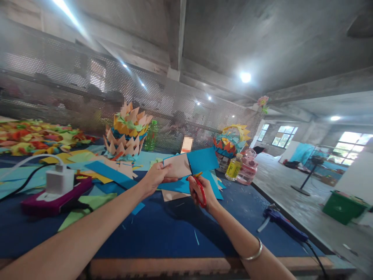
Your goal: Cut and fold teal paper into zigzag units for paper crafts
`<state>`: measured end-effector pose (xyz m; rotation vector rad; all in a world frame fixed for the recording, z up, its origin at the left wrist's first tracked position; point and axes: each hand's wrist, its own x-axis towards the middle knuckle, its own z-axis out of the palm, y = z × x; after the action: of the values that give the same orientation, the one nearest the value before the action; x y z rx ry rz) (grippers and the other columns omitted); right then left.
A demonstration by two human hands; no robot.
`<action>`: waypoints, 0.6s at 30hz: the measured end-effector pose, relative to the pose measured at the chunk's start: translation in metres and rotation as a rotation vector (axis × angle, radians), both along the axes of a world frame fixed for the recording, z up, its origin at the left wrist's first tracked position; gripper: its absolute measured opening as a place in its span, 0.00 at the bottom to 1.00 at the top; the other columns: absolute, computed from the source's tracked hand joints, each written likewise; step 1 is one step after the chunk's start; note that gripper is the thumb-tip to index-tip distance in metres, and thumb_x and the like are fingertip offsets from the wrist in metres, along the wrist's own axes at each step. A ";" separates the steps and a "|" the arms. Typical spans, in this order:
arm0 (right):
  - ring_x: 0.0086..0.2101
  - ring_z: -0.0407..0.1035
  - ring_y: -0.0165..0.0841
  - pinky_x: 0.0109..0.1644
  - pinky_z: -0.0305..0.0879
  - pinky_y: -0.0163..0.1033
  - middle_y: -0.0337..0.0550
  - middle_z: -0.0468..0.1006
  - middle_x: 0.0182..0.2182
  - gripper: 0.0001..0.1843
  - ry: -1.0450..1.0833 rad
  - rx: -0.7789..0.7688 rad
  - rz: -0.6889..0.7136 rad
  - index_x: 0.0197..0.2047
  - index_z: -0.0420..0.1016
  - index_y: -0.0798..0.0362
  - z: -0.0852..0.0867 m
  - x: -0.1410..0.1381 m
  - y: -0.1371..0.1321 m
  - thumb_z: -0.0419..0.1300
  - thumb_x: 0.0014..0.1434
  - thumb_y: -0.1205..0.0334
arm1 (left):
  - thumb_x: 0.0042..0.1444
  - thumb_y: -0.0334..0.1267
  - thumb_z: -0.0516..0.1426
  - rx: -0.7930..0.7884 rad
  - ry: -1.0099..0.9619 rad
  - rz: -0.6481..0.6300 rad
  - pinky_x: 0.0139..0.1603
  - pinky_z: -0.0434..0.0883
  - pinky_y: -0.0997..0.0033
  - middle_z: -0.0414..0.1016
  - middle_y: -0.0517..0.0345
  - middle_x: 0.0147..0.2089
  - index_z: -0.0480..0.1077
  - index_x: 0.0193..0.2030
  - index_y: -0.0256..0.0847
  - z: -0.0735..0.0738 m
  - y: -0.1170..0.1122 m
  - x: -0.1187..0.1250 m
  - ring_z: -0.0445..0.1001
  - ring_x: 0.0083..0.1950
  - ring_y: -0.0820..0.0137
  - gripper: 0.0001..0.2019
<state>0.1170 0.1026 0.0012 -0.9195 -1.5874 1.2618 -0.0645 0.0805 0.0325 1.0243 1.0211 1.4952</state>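
My left hand pinches the left edge of a beige sheet of paper, a blue strip showing along its border. In my right hand is a pair of red-handled scissors, its dark blade up against the sheet's right side. A blue piece of paper extends to the right of the blade; whether it is joined to the beige sheet I cannot tell. Beneath both hands lie more blue and beige sheets on the dark blue table covering.
A purple power strip with a white charger sits at left. Paper crowns, a green bottle, a yellow-labelled bottle and a pink jug stand behind. A blue glue gun rests near the right edge.
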 end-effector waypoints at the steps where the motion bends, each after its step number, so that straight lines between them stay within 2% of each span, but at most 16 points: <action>1: 0.10 0.53 0.22 0.11 0.50 0.29 0.26 0.60 0.12 0.31 -0.002 0.001 -0.007 0.31 0.62 0.51 0.000 0.000 0.000 0.62 0.45 0.29 | 0.56 0.32 0.62 0.004 -0.002 -0.004 0.32 0.81 0.70 0.82 0.46 0.36 0.75 0.44 0.30 -0.001 0.001 0.000 0.81 0.31 0.63 0.10; 9: 0.09 0.52 0.23 0.10 0.49 0.29 0.27 0.60 0.10 0.28 0.004 0.017 -0.011 0.29 0.63 0.51 -0.001 0.001 0.000 0.62 0.48 0.33 | 0.57 0.34 0.62 0.010 0.002 -0.016 0.33 0.81 0.70 0.82 0.46 0.37 0.75 0.46 0.31 -0.003 0.001 0.000 0.82 0.32 0.63 0.12; 15: 0.07 0.53 0.23 0.09 0.48 0.30 0.29 0.58 0.08 0.29 -0.031 0.040 -0.008 0.21 0.58 0.49 -0.001 0.001 -0.001 0.60 0.50 0.33 | 0.59 0.30 0.59 -0.024 0.007 0.004 0.31 0.80 0.72 0.82 0.46 0.36 0.74 0.42 0.30 0.002 -0.003 0.002 0.82 0.31 0.64 0.07; 18: 0.07 0.53 0.24 0.09 0.48 0.30 0.29 0.59 0.08 0.29 -0.050 0.029 -0.025 0.21 0.58 0.49 -0.001 0.000 -0.002 0.60 0.50 0.32 | 0.60 0.28 0.57 -0.024 0.007 0.021 0.32 0.81 0.70 0.82 0.46 0.38 0.74 0.41 0.29 0.003 -0.003 0.003 0.82 0.33 0.63 0.06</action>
<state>0.1168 0.1003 0.0005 -0.9562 -1.6237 1.2036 -0.0614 0.0776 0.0352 1.0053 1.0561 1.4936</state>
